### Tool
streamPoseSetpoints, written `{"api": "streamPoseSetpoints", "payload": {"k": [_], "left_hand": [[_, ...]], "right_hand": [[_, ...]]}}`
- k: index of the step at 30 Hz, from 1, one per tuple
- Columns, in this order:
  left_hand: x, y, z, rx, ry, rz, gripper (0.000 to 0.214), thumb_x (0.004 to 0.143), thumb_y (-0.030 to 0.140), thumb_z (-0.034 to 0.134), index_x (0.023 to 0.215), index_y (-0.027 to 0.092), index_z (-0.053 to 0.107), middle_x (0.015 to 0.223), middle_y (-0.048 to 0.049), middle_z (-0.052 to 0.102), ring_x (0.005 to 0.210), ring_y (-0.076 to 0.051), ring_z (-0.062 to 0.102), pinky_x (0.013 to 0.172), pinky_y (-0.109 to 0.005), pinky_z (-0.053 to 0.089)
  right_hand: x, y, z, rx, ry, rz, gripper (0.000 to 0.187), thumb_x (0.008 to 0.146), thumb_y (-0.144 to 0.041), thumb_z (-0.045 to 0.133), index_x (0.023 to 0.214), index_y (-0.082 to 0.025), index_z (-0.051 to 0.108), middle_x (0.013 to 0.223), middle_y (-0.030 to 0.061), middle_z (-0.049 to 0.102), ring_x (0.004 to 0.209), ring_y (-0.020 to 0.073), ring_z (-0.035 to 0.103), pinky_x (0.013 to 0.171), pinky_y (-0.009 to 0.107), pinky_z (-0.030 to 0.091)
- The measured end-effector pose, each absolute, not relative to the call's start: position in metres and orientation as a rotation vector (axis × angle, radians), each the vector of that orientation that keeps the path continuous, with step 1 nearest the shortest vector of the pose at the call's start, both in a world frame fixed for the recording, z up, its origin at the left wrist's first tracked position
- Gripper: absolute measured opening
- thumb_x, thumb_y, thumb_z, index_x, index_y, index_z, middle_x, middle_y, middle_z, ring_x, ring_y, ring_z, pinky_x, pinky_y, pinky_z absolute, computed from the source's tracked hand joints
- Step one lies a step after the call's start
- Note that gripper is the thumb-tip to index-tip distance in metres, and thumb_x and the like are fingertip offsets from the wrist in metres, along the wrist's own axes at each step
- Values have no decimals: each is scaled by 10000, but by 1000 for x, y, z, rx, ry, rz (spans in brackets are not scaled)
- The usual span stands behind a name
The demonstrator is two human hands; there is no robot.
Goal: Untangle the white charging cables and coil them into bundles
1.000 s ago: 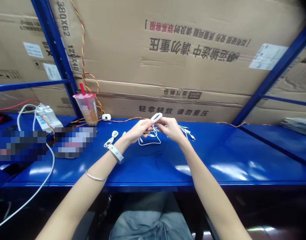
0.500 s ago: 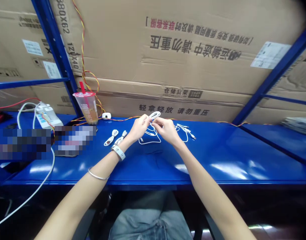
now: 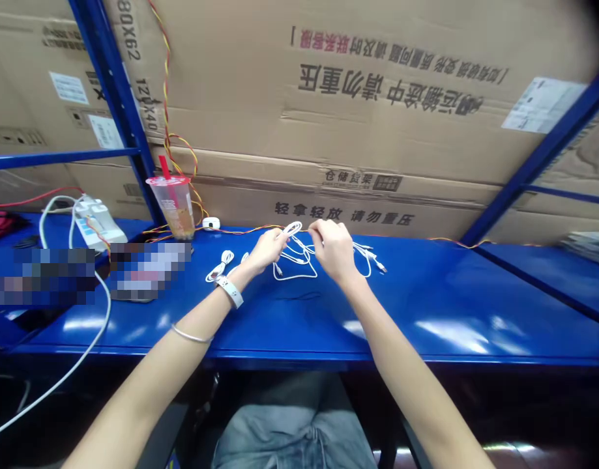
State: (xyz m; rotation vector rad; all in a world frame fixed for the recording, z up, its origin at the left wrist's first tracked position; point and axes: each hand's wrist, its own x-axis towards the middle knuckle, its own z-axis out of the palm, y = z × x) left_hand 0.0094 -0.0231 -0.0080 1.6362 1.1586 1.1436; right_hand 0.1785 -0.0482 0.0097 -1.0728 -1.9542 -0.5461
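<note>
A looped white cable (image 3: 293, 228) is gripped in the closed fingers of my left hand (image 3: 268, 251), its coil sticking out past the fingertips. My right hand (image 3: 334, 251) is held a short way to the right, fingers pinched together; whatever lies between them is too small to make out. Loose white cables (image 3: 299, 276) spread on the blue tabletop beneath and between both hands, and more white cable ends (image 3: 377, 262) show right of my right hand. Left of my left wrist lies a bundled white cable (image 3: 224, 264); another bundle is partly covered by that wrist.
A drink cup with a red straw (image 3: 175, 208) stands at the back left beside a small white case (image 3: 211, 223). Further left are a power strip (image 3: 101, 225) and a blurred-out flat object (image 3: 150, 273). Cardboard (image 3: 304, 150) walls off the back of the blue table (image 3: 426, 293).
My hands have moved apart: the right went to the right, and the left shifted slightly left with the looped cable. The whole view has shifted a little too.
</note>
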Motion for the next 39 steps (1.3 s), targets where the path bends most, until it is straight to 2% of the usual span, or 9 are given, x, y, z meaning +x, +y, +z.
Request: {"api": "streamPoseSetpoints", "payload": {"k": [3, 8, 14, 19, 22, 25, 30, 34, 39], "left_hand": [[8, -29, 0, 1416, 877, 1082, 214, 900, 341, 514, 784, 167, 472, 601, 71, 353, 407, -22, 239, 390, -168, 147], [8, -33, 6, 1304, 734, 1019, 212, 849, 320, 595, 782, 150, 488, 604, 71, 341, 418, -8, 215, 375, -142, 107], [9, -38, 7, 1327, 686, 929, 251, 835, 362, 625, 815, 128, 533, 620, 69, 312, 433, -4, 207, 374, -134, 104], [12, -39, 5, 1394, 759, 918, 286, 858, 391, 592, 760, 143, 487, 611, 66, 335, 428, -5, 221, 373, -134, 123], [16, -39, -1, 1441, 827, 959, 314, 878, 430, 557, 750, 171, 435, 589, 71, 356, 413, -14, 244, 368, -138, 152], [19, -39, -6, 1485, 917, 995, 321, 888, 466, 542, 793, 201, 389, 582, 73, 404, 410, -33, 295, 368, -144, 195], [16, -39, -7, 1621, 938, 903, 272, 915, 423, 519, 833, 208, 374, 616, 65, 457, 427, -41, 334, 387, -153, 237], [12, -38, -6, 1688, 891, 842, 291, 898, 452, 534, 848, 204, 391, 658, 56, 482, 453, -46, 350, 411, -165, 255], [9, -35, -9, 1849, 849, 805, 297, 891, 485, 513, 877, 200, 429, 673, 49, 479, 500, -76, 380, 447, -195, 299]], "right_hand": [[185, -43, 7, -1090, -1947, -402, 177, 946, -221, 447, 832, -186, 578, 823, 77, 661, 791, 220, 562, 721, 331, 332], [184, -40, 3, -1054, -2062, -255, 85, 900, -256, 554, 909, -185, 601, 847, 56, 657, 802, 216, 568, 743, 333, 342], [179, -43, 4, -994, -2107, -359, 179, 947, -283, 514, 840, -177, 612, 844, 79, 657, 814, 220, 561, 731, 333, 331], [179, -45, 6, -946, -2170, -518, 222, 968, -240, 461, 827, -180, 622, 852, 82, 648, 839, 215, 530, 750, 342, 337], [180, -44, 6, -913, -2210, -580, 253, 968, -220, 444, 799, -189, 630, 965, 107, 654, 951, 241, 514, 799, 369, 358], [183, -38, 4, -826, -2238, -492, 188, 942, -189, 482, 836, -192, 637, 1110, 114, 650, 1082, 252, 507, 898, 397, 380], [190, -31, 0, -811, -2293, -227, 144, 927, -172, 495, 844, -197, 610, 859, 55, 690, 807, 192, 591, 973, 391, 374], [192, -33, 3, -869, -2234, -156, 143, 904, -201, 539, 774, -192, 597, 762, 34, 670, 747, 189, 581, 845, 341, 402], [194, -36, 7, -899, -2183, 9, 153, 861, -234, 591, 720, -181, 617, 744, 34, 658, 729, 179, 593, 732, 302, 399]]}}
